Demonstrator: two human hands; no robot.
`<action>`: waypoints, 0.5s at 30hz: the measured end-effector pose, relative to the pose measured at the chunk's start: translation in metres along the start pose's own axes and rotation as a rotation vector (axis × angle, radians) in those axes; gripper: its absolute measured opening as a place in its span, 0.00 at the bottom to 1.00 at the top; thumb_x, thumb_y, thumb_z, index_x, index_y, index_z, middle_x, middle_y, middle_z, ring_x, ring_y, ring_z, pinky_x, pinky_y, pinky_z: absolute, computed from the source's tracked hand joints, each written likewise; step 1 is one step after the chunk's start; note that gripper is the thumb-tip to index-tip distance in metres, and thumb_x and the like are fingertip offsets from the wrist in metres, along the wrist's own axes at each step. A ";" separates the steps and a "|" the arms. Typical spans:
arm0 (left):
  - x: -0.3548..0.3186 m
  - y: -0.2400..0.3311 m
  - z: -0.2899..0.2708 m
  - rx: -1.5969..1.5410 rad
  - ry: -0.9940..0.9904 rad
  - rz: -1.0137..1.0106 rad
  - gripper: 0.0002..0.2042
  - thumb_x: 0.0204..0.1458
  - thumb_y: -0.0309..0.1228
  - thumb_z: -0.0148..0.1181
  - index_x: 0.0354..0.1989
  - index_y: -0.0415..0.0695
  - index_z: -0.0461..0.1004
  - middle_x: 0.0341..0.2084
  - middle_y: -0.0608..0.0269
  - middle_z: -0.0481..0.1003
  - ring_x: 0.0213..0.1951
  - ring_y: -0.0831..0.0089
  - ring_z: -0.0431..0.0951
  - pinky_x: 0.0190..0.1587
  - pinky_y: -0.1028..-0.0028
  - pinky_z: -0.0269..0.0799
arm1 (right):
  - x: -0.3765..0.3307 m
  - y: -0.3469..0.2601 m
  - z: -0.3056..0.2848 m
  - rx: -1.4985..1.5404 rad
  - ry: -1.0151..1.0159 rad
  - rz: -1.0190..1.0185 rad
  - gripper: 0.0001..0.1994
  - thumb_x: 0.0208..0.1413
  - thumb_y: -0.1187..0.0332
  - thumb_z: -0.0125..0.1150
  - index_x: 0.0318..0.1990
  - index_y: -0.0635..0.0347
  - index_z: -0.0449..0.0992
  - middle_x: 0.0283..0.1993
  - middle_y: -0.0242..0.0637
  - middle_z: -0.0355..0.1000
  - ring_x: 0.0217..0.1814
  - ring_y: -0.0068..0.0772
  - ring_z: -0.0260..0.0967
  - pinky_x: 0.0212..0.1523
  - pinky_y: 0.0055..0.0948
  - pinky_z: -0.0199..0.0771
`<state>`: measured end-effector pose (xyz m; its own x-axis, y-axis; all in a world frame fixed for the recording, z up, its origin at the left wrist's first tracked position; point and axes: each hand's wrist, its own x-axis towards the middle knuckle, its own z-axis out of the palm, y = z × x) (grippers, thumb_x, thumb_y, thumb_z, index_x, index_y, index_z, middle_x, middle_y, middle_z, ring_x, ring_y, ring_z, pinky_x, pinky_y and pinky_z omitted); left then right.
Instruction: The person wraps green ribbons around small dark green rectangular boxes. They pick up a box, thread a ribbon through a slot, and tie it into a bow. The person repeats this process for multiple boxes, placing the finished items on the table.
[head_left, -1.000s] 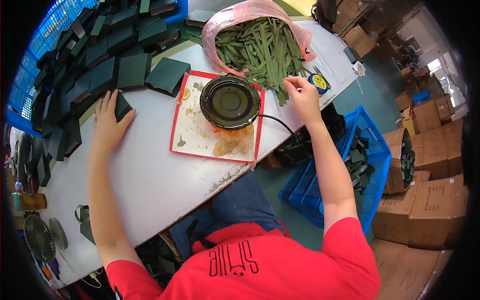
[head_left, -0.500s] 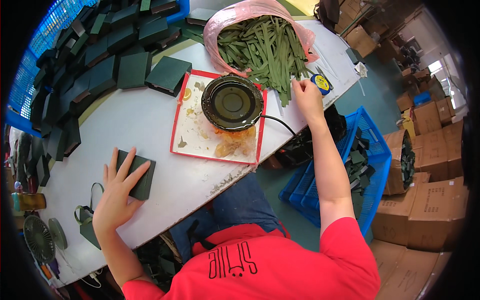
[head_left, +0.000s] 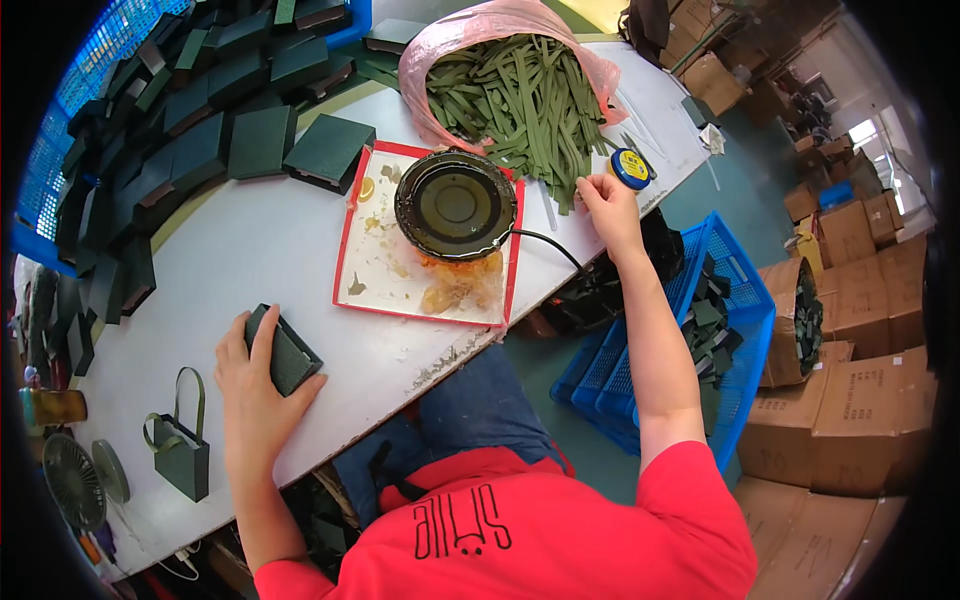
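Around a small dark green box (head_left: 293, 362) on the left of the table, my left hand (head_left: 258, 385) has its fingers on one side and its thumb at the near end. The box is tilted, with a narrow side showing. My right hand (head_left: 615, 215) is closed in a pinch beside the loose ends of a heap of green ribbon strips (head_left: 525, 105), which spill from a pink plastic bag (head_left: 425, 62). What sits between those fingertips is too small to make out. A blue and yellow round tin (head_left: 631, 168) stands just beyond that hand.
A round pot of dark liquid (head_left: 456, 203) sits on a red-rimmed white tray (head_left: 375, 290), its black cable running right. Many green boxes (head_left: 262, 142) crowd the far left. A box with a ribbon handle (head_left: 183, 465) stands near left. Blue crates (head_left: 745, 300) and cartons are at right.
My left hand has gone from lying spread over the box to gripping it, and the box has tipped up. My right hand has shifted slightly nearer, still pinched.
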<state>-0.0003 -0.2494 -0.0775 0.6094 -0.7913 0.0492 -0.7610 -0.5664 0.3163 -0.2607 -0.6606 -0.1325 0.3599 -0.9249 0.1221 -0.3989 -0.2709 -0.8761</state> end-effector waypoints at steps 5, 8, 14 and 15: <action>-0.006 0.005 -0.003 -0.030 -0.022 0.007 0.46 0.32 0.31 0.78 0.67 0.50 0.66 0.65 0.48 0.62 0.64 0.47 0.61 0.66 0.54 0.57 | -0.020 -0.018 0.000 -0.073 0.030 -0.087 0.10 0.61 0.67 0.63 0.36 0.68 0.80 0.29 0.35 0.77 0.28 0.20 0.70 0.34 0.23 0.72; -0.007 0.006 -0.003 -0.047 -0.032 0.016 0.46 0.32 0.32 0.79 0.67 0.50 0.66 0.65 0.46 0.61 0.64 0.46 0.60 0.66 0.53 0.56 | -0.028 -0.020 -0.001 -0.156 0.137 -0.239 0.07 0.58 0.70 0.65 0.35 0.67 0.79 0.41 0.40 0.78 0.28 0.19 0.69 0.33 0.23 0.72; -0.009 0.007 -0.002 -0.050 -0.029 0.022 0.46 0.32 0.33 0.79 0.67 0.51 0.66 0.65 0.45 0.61 0.65 0.46 0.60 0.66 0.52 0.55 | -0.045 -0.041 -0.011 -0.116 0.146 -0.491 0.03 0.55 0.78 0.62 0.31 0.65 0.73 0.56 0.44 0.73 0.29 0.19 0.68 0.32 0.22 0.71; -0.009 0.006 -0.002 -0.047 -0.030 0.019 0.46 0.32 0.33 0.79 0.67 0.51 0.66 0.65 0.45 0.61 0.65 0.46 0.60 0.66 0.52 0.55 | -0.050 -0.042 -0.016 -0.017 0.093 -0.510 0.03 0.56 0.78 0.60 0.32 0.65 0.72 0.55 0.45 0.74 0.29 0.20 0.69 0.32 0.21 0.71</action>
<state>-0.0099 -0.2456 -0.0736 0.5870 -0.8091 0.0272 -0.7609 -0.5399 0.3599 -0.2753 -0.6075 -0.0947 0.4359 -0.6939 0.5732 -0.2059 -0.6968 -0.6870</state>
